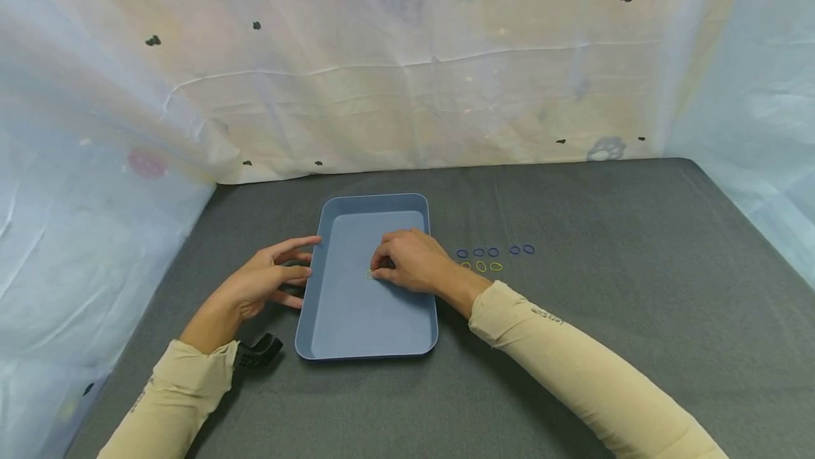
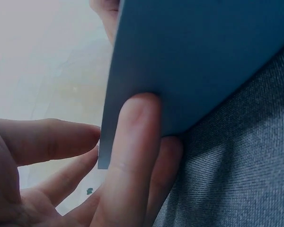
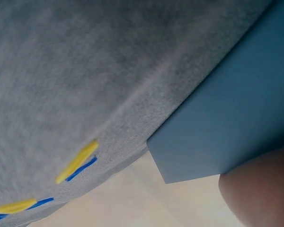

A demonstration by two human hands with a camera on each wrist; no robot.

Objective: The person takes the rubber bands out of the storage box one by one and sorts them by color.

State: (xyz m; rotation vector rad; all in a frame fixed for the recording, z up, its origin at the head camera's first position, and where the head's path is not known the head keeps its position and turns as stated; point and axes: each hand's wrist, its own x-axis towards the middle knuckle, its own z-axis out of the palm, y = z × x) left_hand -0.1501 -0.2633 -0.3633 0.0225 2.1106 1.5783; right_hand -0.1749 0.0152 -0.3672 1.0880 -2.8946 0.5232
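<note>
A blue-grey rectangular tray (image 1: pixel 356 335) lies on the dark cloth. Over its middle, my right hand (image 1: pixel 410 259) pinches a small yellowish rubber band (image 1: pixel 368 275) at the fingertips, close to the tray floor; part of that band is hidden. My left hand (image 1: pixel 267 279) rests against the tray's left side with fingers spread and fairly straight. In the left wrist view, its fingers (image 2: pixel 137 137) touch the tray's outer wall (image 2: pixel 180 61). The right wrist view shows the tray wall (image 3: pixel 217 127) and part of the right hand (image 3: pixel 260 189), but not the pinched band.
Right of the tray lie a row of several blue rubber bands (image 3: pixel 81 169) and a nearer row of yellow rubber bands (image 3: pixel 77 161), partly behind the right wrist. Grey cloth (image 1: pixel 605 268) covers the table. Pale sheeting (image 1: pixel 407 105) hangs at the back and sides.
</note>
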